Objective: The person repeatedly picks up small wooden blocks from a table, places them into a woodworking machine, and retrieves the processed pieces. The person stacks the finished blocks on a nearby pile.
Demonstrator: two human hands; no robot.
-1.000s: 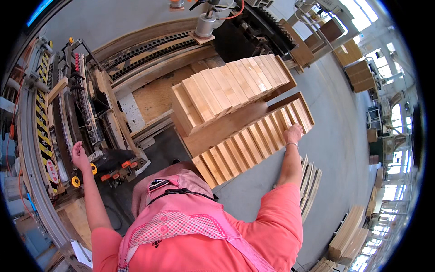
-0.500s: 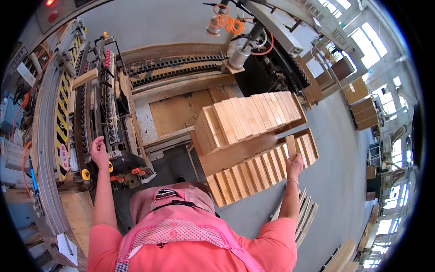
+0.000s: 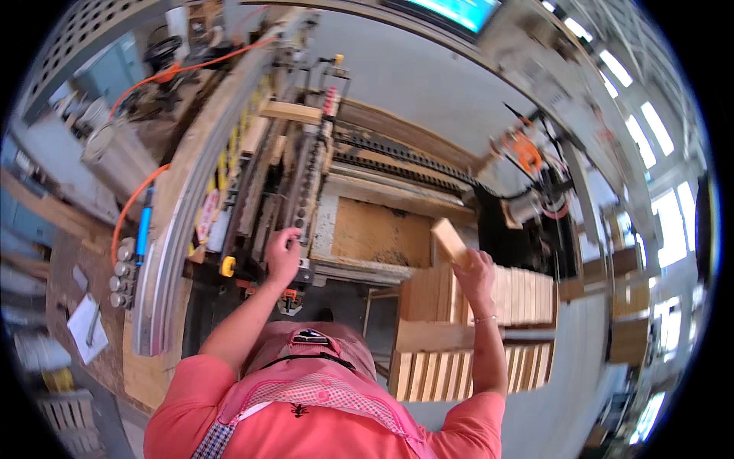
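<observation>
My right hand [image 3: 475,275] grips a short, pale wooden block [image 3: 448,239] by one end. It holds the block tilted above the near-left corner of a stack of wooden blocks [image 3: 524,294]. A lower row of similar blocks [image 3: 436,375] lies nearer to me on the same wooden carrier [image 3: 436,336]. My left hand [image 3: 283,256] hovers by the near end of the machine's dark rail [image 3: 304,206], its fingers loosely bent, with a gap between thumb and forefinger and nothing visible in it. Farther along the rails, one wooden piece [image 3: 292,112] lies crosswise.
The machine bed has a worn wooden panel [image 3: 382,233] and long toothed strips [image 3: 405,157]. A metal beam [image 3: 172,252] runs along the left, beside a paper with a pen [image 3: 90,329]. Orange coiled hose [image 3: 524,151] hangs at the far right; a lit screen [image 3: 459,11] is above.
My right hand has lifted the wooden block off the near row and carried it left and away from me. My view has turned left. My left hand stays near the machine's end.
</observation>
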